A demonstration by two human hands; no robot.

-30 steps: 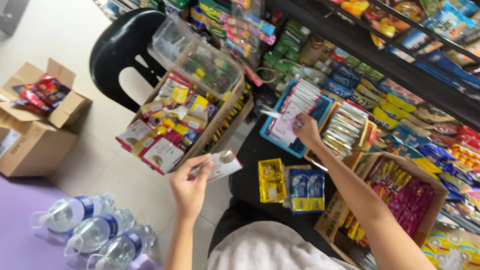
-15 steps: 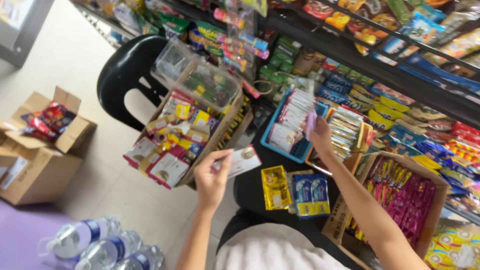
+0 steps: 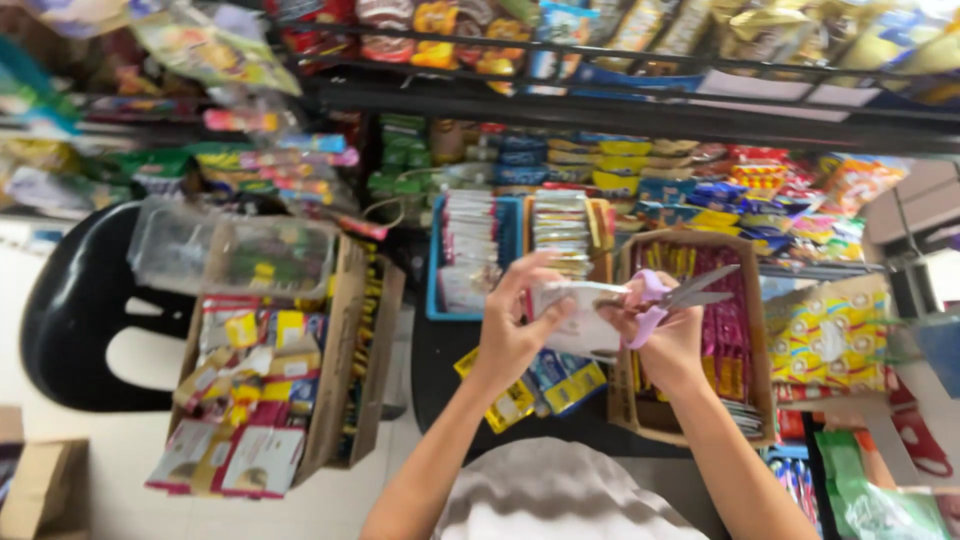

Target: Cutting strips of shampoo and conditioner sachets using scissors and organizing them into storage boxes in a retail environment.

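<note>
Sachet strip [image 3: 578, 322], white and flat, sits pinched in my left hand [image 3: 515, 330], thumb on its near face and fingers curled behind its left edge, held up in front of me over the black surface. At three o'clock from it my right hand [image 3: 668, 345] grips the scissors [image 3: 672, 296], fingers closed through the lilac handles, the blades parted a little and pointing off toward two o'clock, away from the strip. The blades do not touch the strip; the handles lie just beside its right edge.

I judge the step to be lining up a cut: strip steadied, scissors ready but not yet turned onto it. A cut would call for swinging the blade tips round toward nine o'clock and keeping my left thumb clear of them.

Below my hands, at six o'clock, yellow and blue packets [image 3: 545, 385] lie on the black surface. At three o'clock stands a cardboard box of pink packets [image 3: 725, 330]; at twelve o'clock a blue tray of white sachets [image 3: 470, 255]. Well off at nine o'clock a box of red and yellow packets [image 3: 265, 390] leans by a black chair [image 3: 80, 310].
</note>
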